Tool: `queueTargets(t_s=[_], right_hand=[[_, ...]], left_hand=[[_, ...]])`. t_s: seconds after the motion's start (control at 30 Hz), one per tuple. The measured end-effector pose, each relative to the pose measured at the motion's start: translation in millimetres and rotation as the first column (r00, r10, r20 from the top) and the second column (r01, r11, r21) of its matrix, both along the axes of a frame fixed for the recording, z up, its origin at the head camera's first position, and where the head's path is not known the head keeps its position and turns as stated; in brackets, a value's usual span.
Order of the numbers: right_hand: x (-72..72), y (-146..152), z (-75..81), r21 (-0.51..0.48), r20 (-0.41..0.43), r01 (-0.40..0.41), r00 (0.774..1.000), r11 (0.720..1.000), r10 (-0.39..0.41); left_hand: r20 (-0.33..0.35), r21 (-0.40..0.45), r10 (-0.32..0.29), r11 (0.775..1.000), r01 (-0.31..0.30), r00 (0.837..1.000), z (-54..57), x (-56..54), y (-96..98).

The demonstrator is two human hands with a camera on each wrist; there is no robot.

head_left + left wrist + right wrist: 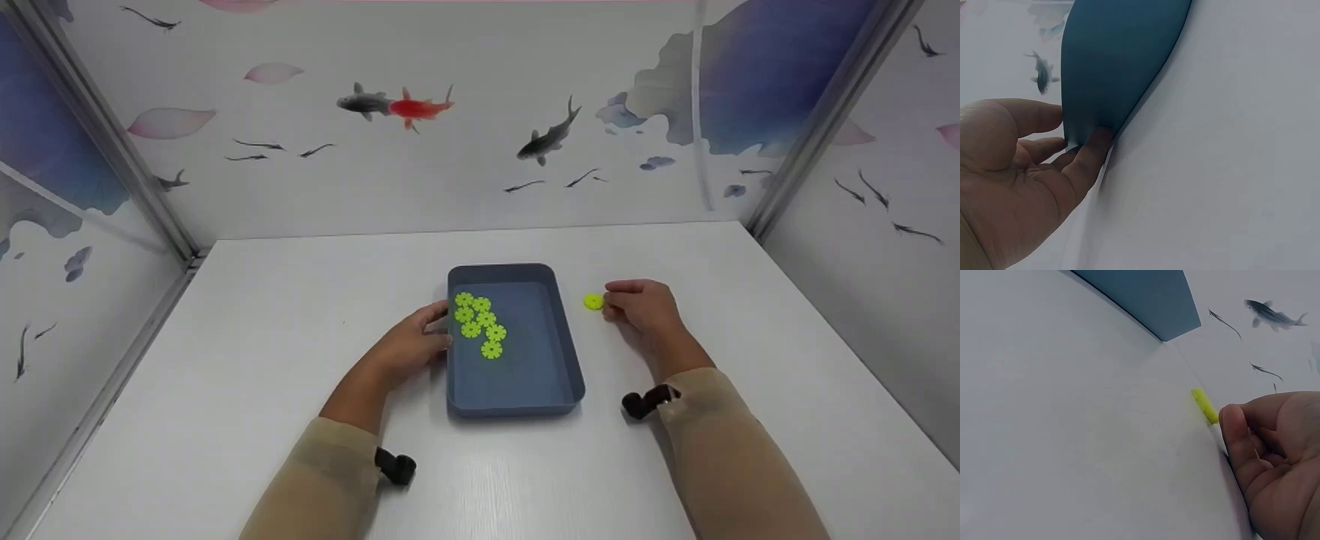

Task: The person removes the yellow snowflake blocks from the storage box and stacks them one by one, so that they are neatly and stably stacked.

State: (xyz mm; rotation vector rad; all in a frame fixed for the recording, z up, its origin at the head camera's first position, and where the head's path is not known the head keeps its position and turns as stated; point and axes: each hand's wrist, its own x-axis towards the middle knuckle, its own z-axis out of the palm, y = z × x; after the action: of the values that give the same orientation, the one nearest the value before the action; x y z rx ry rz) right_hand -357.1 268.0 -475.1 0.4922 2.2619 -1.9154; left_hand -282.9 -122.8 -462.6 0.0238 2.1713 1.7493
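Observation:
A blue-grey rectangular tray (532, 337) lies on the white table in the head view. Several yellow-green notched discs (491, 349) lie flat in its left half. My left hand (412, 345) rests against the outside of the tray's left wall; in the left wrist view its fingers (1086, 163) touch that wall (1117, 62). To the right of the tray, my right hand (641, 307) pinches one yellow-green disc (593, 301) by its edge. In the right wrist view this disc (1204, 406) sticks out past the fingertips, seen nearly edge-on, apart from the tray.
The white table (300, 300) ends at a printed back wall (480, 187) with fish and petal pictures. Side panels with metal posts (112, 135) stand left and right. A black wrist camera (396, 466) is worn on each sleeve.

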Motion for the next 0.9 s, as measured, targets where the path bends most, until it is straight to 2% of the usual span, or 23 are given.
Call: queueTargets(t_s=[0.23,0.47,0.67,0.9], right_hand=[[1.5,-2.7,2.7,-0.055,0.002,0.035,0.999,0.998,-0.035],[1.2,-9.9,13.5,0.074,-0.066,-0.059,0.996,0.995,0.064],[4.3,-24.5,18.1,-0.055,-0.135,-0.11,0.986,0.992,0.102],[11.5,-46.1,34.3,-0.079,-0.184,-0.155,0.973,0.985,0.138]], left_hand=[[0.003,-0.012,0.002,1.0,-0.002,1.0,-0.6,-0.8,-0.2],[-0.004,-0.036,0.003,0.999,-0.003,1.0,0.0,0.3,-0.6],[0.004,-0.042,0.005,0.999,-0.005,1.0,0.6,0.9,-0.4],[0.014,-0.047,0.027,0.999,-0.026,1.0,1.2,0.2,2.1]])
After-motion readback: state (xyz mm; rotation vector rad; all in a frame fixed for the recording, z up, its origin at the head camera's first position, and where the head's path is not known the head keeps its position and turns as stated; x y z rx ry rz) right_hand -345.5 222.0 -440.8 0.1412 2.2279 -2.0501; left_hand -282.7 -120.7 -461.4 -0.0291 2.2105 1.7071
